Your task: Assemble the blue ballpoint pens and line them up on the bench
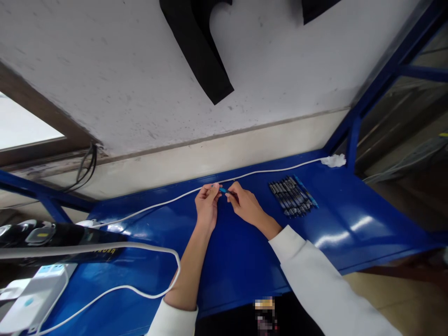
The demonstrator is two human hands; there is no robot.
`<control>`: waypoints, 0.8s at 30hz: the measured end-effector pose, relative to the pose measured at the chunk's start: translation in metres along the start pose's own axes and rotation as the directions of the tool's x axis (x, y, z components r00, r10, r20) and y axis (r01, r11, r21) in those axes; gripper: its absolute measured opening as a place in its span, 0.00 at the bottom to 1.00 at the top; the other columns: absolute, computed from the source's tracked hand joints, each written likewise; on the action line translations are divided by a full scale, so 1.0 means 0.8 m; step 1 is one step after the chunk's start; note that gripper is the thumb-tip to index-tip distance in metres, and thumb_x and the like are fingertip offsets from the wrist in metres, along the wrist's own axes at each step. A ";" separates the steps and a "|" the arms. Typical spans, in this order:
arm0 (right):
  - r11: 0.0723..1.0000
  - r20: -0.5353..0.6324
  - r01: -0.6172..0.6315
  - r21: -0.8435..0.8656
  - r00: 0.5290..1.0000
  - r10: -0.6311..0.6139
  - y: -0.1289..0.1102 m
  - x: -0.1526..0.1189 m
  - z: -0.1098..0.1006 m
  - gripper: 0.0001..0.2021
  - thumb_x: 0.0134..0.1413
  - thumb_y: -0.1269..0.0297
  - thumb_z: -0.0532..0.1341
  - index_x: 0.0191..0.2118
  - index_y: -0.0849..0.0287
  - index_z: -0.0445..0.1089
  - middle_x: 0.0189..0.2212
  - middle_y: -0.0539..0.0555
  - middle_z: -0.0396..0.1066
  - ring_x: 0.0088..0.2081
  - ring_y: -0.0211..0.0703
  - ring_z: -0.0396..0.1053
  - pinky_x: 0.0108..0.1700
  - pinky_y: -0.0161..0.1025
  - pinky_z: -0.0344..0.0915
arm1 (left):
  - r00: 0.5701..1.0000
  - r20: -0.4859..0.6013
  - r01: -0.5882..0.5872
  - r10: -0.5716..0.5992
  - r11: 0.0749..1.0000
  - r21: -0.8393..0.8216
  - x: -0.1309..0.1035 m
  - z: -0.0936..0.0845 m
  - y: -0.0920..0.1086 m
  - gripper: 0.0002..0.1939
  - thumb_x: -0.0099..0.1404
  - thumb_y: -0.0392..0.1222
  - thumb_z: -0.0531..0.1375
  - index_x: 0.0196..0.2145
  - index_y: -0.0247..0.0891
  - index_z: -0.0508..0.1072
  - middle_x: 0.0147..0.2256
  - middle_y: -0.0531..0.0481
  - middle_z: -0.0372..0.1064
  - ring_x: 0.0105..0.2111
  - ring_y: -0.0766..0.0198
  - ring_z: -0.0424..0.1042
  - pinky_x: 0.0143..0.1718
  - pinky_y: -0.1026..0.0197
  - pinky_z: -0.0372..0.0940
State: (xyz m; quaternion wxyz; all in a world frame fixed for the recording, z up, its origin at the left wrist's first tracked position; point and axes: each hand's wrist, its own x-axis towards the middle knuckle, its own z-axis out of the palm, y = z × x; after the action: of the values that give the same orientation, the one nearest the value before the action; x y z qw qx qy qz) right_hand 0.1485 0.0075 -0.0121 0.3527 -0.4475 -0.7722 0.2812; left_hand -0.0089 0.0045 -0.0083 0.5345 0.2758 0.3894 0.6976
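Blue pen (223, 190) at frame centre, long axis left-right, dipping slightly rightward; left hand (206, 204) pinched closed on left end, right hand (247, 203) likewise on right end; row of pens (290, 196) right of centre, nearer right hand

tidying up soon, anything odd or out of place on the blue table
Yes: a crumpled white wad at the far right, where a cable meets it. Shapeless, unlike the neatly rowed pens, it looks like litter, though its material is unclear. No spill shows.
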 end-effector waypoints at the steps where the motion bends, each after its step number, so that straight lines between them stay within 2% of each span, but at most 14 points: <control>1: 1.000 -0.004 0.002 -0.008 1.000 -0.002 -0.001 0.000 0.000 0.07 0.77 0.61 0.58 0.54 0.53 0.66 0.42 0.53 0.81 0.40 0.48 0.80 0.42 0.41 0.67 | 1.000 0.004 -0.004 0.004 1.000 0.002 0.000 0.000 0.000 0.17 0.55 0.48 0.81 0.31 0.38 0.80 0.33 0.51 0.78 0.34 0.68 0.76 0.38 0.65 0.70; 3: 0.999 -0.016 0.030 -0.029 0.999 -0.030 -0.002 0.000 0.001 0.10 0.78 0.57 0.57 0.56 0.53 0.67 0.46 0.56 0.81 0.44 0.50 0.80 0.44 0.41 0.67 | 1.000 0.005 -0.005 0.005 1.000 0.001 -0.001 0.000 0.000 0.16 0.57 0.48 0.80 0.31 0.38 0.80 0.34 0.51 0.78 0.33 0.68 0.76 0.38 0.65 0.70; 6: 0.996 -0.023 0.078 -0.038 0.997 -0.079 0.000 0.001 0.003 0.10 0.81 0.58 0.52 0.52 0.53 0.70 0.48 0.56 0.80 0.48 0.49 0.78 0.46 0.41 0.67 | 1.000 0.004 -0.004 0.004 1.000 0.000 -0.001 0.001 0.002 0.16 0.58 0.48 0.79 0.31 0.38 0.80 0.34 0.51 0.78 0.33 0.68 0.76 0.39 0.64 0.69; 9: 0.998 -0.026 0.060 -0.036 0.998 -0.061 0.003 0.002 0.004 0.08 0.79 0.59 0.55 0.47 0.53 0.69 0.42 0.54 0.80 0.42 0.47 0.78 0.43 0.40 0.66 | 1.000 0.013 -0.010 0.010 1.000 0.008 -0.002 0.001 0.003 0.16 0.58 0.48 0.79 0.32 0.38 0.79 0.34 0.51 0.78 0.34 0.67 0.76 0.40 0.63 0.69; 13: 1.000 0.014 0.001 0.002 1.000 -0.002 0.002 0.000 0.002 0.03 0.77 0.61 0.58 0.47 0.53 0.65 0.36 0.52 0.79 0.37 0.47 0.79 0.41 0.39 0.65 | 1.000 0.016 -0.017 0.016 1.000 0.014 -0.002 0.002 0.002 0.16 0.58 0.47 0.80 0.31 0.38 0.79 0.33 0.50 0.78 0.36 0.65 0.77 0.40 0.63 0.69; 19: 0.998 -0.002 0.027 -0.061 1.000 -0.027 -0.004 -0.001 0.001 0.10 0.79 0.54 0.55 0.52 0.53 0.68 0.40 0.53 0.80 0.38 0.48 0.78 0.39 0.39 0.62 | 1.000 0.016 -0.012 0.012 1.000 -0.006 -0.002 0.002 0.002 0.16 0.57 0.47 0.80 0.32 0.38 0.80 0.32 0.52 0.77 0.33 0.68 0.75 0.39 0.64 0.69; 22: 0.996 -0.003 0.058 -0.064 0.998 -0.058 -0.003 0.001 0.002 0.12 0.81 0.57 0.51 0.50 0.53 0.70 0.41 0.54 0.79 0.41 0.47 0.78 0.41 0.39 0.64 | 0.999 0.037 0.000 0.000 1.000 -0.012 -0.003 0.002 0.005 0.16 0.59 0.49 0.79 0.38 0.40 0.83 0.37 0.50 0.80 0.36 0.67 0.77 0.41 0.63 0.69; 24: 0.997 -0.019 0.056 -0.044 0.998 -0.056 0.000 0.001 0.001 0.12 0.81 0.57 0.51 0.51 0.53 0.70 0.41 0.54 0.80 0.39 0.47 0.78 0.41 0.39 0.64 | 0.994 0.102 0.025 -0.023 1.000 -0.015 -0.004 0.002 0.008 0.19 0.62 0.52 0.77 0.47 0.42 0.84 0.46 0.45 0.82 0.44 0.60 0.80 0.46 0.60 0.71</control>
State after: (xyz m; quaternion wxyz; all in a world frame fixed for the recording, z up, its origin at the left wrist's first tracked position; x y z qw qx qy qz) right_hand 0.1469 0.0083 -0.0122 0.3586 -0.4361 -0.7867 0.2498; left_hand -0.0098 0.0010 -0.0021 0.5642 0.3021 0.3593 0.6792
